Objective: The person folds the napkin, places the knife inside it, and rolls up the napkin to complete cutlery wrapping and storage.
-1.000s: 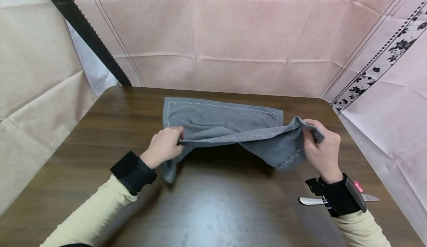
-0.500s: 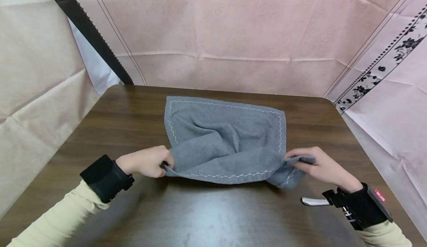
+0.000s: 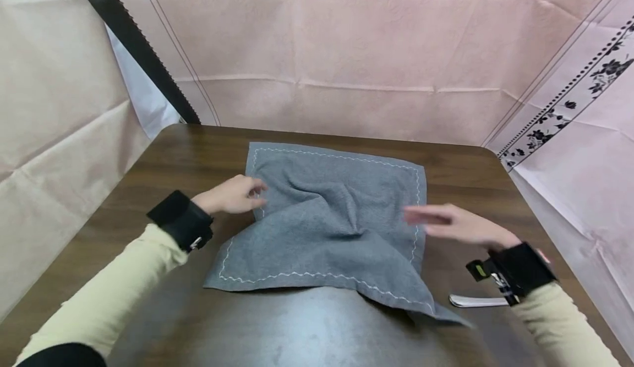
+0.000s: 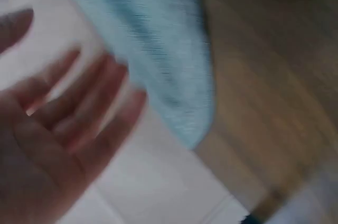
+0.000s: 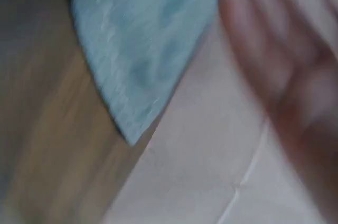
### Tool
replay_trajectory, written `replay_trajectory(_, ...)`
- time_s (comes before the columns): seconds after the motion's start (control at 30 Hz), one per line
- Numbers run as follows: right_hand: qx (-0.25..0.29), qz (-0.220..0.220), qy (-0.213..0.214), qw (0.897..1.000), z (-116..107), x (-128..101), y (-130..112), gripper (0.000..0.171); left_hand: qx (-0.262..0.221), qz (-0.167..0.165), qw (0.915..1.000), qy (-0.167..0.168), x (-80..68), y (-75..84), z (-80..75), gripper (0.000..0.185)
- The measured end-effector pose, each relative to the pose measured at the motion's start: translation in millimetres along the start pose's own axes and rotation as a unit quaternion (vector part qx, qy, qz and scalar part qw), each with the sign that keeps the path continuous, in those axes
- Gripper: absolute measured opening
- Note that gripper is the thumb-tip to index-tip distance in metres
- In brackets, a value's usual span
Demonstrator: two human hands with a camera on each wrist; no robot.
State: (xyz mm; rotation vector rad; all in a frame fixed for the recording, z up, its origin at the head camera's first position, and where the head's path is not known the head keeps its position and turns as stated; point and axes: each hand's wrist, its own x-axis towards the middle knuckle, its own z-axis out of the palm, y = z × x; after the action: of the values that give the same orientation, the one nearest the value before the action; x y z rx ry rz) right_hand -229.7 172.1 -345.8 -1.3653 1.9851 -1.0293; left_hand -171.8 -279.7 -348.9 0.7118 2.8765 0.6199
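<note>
One grey-blue cloth (image 3: 317,251) lies rumpled mid-frame on one brown surface (image 3: 277,334). The left hand (image 3: 233,195), left of centre, and the right hand (image 3: 453,224), right of centre, two in all, have loosely extended fingers and hold nothing; one metal handle (image 3: 476,301) lies lower right.

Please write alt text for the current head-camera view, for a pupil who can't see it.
A rumpled grey-blue cloth with wavy pale stitching lies on a dark wooden table. A person's left hand and blurred right hand hover at its side edges, neither gripping it. A shiny metal handle shows beside the right wrist strap.
</note>
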Motion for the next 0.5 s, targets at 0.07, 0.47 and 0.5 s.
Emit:
replay_trajectory(0.07, -0.107, 0.099, 0.056, 0.988, -1.4, 16.0, 8.1, 0.054, 0.029, -0.060, 0.9977, -0.015, 11.3, -9.3, 6.5, 0.047)
replay_trajectory(0.47, -0.296, 0.346, 0.037, 0.889, 5.0, 64.3, 51.0, 0.090, 0.125, -0.219, 0.9538, -0.163, 43.4, -19.8, 25.8, 0.079)
replay_trajectory(0.5, -0.294, 0.347, 0.036, 0.890, 2.3, 64.6, 52.9, 0.091, 0.126, -0.221, 0.9531, -0.163, 44.3, -21.8, 25.2, 0.079)
